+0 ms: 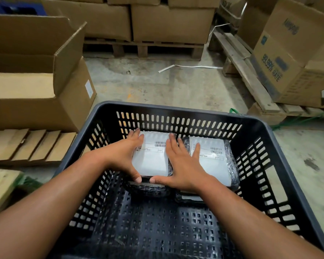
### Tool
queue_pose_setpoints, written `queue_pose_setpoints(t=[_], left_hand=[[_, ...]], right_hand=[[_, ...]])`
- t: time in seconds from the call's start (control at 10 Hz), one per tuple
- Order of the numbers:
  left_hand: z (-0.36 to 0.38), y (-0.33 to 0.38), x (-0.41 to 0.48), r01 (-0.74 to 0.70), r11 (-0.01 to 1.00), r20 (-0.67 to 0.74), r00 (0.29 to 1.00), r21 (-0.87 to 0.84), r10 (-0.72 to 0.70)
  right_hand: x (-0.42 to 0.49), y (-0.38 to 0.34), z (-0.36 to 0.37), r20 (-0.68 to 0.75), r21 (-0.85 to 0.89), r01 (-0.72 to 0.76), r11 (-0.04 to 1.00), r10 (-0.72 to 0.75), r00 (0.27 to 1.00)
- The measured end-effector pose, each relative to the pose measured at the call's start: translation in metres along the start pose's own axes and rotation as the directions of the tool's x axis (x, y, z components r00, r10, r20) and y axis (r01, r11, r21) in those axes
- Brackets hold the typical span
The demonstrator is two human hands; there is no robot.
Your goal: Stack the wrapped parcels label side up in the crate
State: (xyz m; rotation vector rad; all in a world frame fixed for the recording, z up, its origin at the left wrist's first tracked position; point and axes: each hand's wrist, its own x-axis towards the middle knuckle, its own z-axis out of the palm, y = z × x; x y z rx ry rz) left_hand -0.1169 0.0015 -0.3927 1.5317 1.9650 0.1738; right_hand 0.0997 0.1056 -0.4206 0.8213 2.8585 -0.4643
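Head view: a dark grey perforated plastic crate (pixel 176 107) stands on a stained concrete floor (pixel 185 86), its slotted walls and gridded base largely bare toward the near side. At the far end of the crate two parcels lie side by side, each wrapped in black film with a white label facing up. The left wrapped parcel (pixel 151 157) sits on top of another black-wrapped parcel (pixel 148 189), whose edge shows just below it. The right wrapped parcel (pixel 215 161) lies just beside the left one, also resting on a lower parcel whose near edge peeks out beneath the wrist.

The left hand (pixel 123 154) lies flat along the left edge of the left parcel, fingers stretched toward the far wall, thumb curled round the near corner. The right hand (pixel 181 165) presses on the seam between the two parcels, fingers spread across both labels, thumb hooked at the near edge of the left parcel. Together both hands clasp the left parcel, each grip wide and splayed; the two thumbs almost meet.

Around the crate: an open brown cardboard box (pixel 45 86) to the left, stacked cartons on a wooden pallet (pixel 144 49) beyond, and a white strap (pixel 191 66) on the floor
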Motion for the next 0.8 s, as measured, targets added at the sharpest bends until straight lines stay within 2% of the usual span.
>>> queue_pose_setpoints(t=[0.3, 0.4, 0.5, 0.6, 0.7, 0.8], left_hand=[[-0.002, 0.005, 0.003, 0.029, 0.998, 0.01, 1.0, 0.058, -0.03], [-0.004, 0.012, 0.001, 0.063, 0.996, 0.029, 0.998, 0.067, -0.065], [-0.008, 0.018, -0.005, 0.084, 0.993, 0.039, 0.995, 0.082, -0.087], [-0.009, 0.031, -0.016, 0.184, 0.982, 0.023, 0.983, -0.046, -0.183], [-0.012, 0.058, -0.016, 0.122, 0.955, -0.38, 0.898, -0.27, -0.222], [0.014, 0.105, -0.02, -0.165, 0.887, -0.579, 0.804, -0.431, -0.132]], right_hand=[[0.0, -0.001, -0.003, -0.019, 0.055, 0.004, 0.999, -0.003, 1.0], [-0.005, -0.001, -0.015, -0.019, 0.19, 0.001, 0.982, 0.003, 1.0], [-0.016, -0.006, -0.048, -0.103, 0.408, 0.001, 0.913, 0.045, 0.994], [-0.037, -0.021, -0.117, -0.32, 0.565, 0.139, 0.814, 0.061, 0.946], [-0.07, -0.047, -0.219, -0.635, 0.593, 0.481, 0.646, 0.008, 0.773], [-0.136, -0.081, -0.332, -0.843, 0.429, 0.813, 0.394, -0.149, 0.517]])
